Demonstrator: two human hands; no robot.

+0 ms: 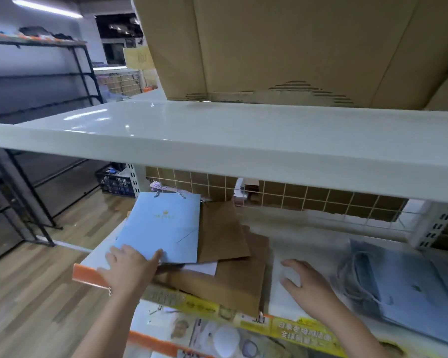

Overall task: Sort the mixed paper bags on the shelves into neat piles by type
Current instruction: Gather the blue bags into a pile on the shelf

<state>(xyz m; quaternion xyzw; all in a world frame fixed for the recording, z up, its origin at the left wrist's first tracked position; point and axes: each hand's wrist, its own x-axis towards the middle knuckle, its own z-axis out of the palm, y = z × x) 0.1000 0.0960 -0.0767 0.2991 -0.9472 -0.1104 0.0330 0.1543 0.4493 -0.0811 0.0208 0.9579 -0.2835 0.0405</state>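
Note:
A light blue paper bag (pixel 163 226) with a small gold crown mark lies on top of a loose heap of brown paper bags (pixel 223 259) at the left of the middle shelf. My left hand (pixel 130 270) grips the blue bag's near edge, thumb on top. My right hand (pixel 305 282) rests with spread fingers on the bare white shelf (pixel 290 244), beside the brown bags and holding nothing. A pile of blue bags (pixel 411 293) with grey rope handles lies flat at the right.
A white upper shelf (pixel 217 140) overhangs the work area, with large cardboard boxes (pixel 282 47) on it. A wire grid backs the middle shelf. Printed packets lie on the shelf below. A black rack and a black crate stand at the left on the wooden floor.

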